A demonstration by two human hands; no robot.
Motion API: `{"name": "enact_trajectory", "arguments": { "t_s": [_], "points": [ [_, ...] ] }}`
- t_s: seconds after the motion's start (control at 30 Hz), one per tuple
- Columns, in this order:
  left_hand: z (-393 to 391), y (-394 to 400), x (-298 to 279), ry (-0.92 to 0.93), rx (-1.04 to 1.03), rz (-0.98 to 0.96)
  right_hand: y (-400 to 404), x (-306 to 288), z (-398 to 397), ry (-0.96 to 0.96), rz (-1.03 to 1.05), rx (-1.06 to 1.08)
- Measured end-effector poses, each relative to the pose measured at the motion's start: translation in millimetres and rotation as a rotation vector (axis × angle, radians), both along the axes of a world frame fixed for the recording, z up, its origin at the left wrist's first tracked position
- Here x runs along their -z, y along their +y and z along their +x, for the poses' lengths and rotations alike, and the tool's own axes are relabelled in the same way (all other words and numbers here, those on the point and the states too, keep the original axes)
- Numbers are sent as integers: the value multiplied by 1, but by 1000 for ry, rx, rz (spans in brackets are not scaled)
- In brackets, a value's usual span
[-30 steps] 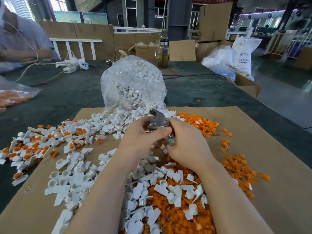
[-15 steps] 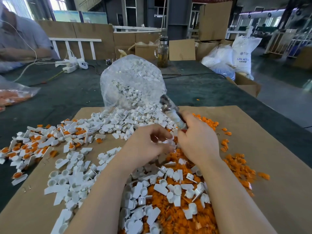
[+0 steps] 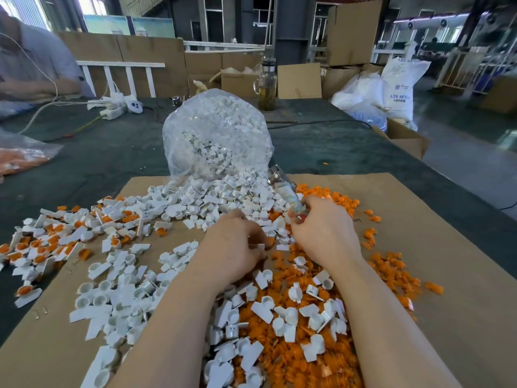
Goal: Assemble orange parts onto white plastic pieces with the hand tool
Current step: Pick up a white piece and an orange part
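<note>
Between pressings: right hand (image 3: 324, 236) clamped on hand tool (image 3: 286, 193), raised; left hand (image 3: 237, 247) pinching a white plastic piece (image 3: 258, 246) amid orange parts (image 3: 282, 260); next, probably seating one.

FACTORY / WAREHOUSE ASSEMBLY FLOOR

Big industrial hall w/ dark steel column (image 3: 288, 21) and tall windows at the back. Flattened and stacked cardboard boxes (image 3: 352, 32) along the far side, white sack (image 3: 400, 88) printed "ABS RESIN" by an open carton. Long worktable under dark green cloth (image 3: 112, 152), brown cardboard sheet (image 3: 419, 247) laid on top as work surface. Bulk stock everywhere: clear plastic bag (image 3: 218, 130) spilling white plastic pieces (image 3: 117, 289), loose orange parts (image 3: 293, 357) in heaps, 2nd bag of orange bits at left edge. Power strip (image 3: 114, 112) w/ trailing cables, glass drink bottle (image 3: 267, 85) on the table. Another worker's sleeve (image 3: 36, 60) far left at same table
</note>
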State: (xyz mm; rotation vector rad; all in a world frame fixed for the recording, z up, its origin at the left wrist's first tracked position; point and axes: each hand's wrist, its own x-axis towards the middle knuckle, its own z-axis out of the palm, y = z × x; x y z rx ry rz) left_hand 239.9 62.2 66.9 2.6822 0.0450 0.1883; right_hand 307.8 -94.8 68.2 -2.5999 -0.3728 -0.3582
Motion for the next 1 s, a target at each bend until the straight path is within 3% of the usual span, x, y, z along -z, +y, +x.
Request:
{"name": "enact_trajectory", "arguments": {
  "t_s": [0.27, 0.37, 0.5, 0.67, 0.73, 0.87, 1.0],
  "points": [
    [2, 3, -2, -25, -103, 29, 4, -1, -1, 125, -41, -128],
    [0, -3, -2, -99, -27, 105, 5, -1, -3, 132, -24, -137],
    [0, -14, 0, -45, 159, 195, 4, -3, -3, 144, 87, -113],
    [2, -11, 3, -57, 132, 134, 5, -6, -7, 165, 118, -139],
    [2, -11, 3, -73, 69, 44, 5, -6, -7, 179, 142, -149],
    [2, -9, -6, -170, -124, -326, 6, -8, -9, 189, 202, -200],
    [0, -7, -11, -157, -160, -563, 5, -10, -13, 236, 416, -230]
  ]
}}
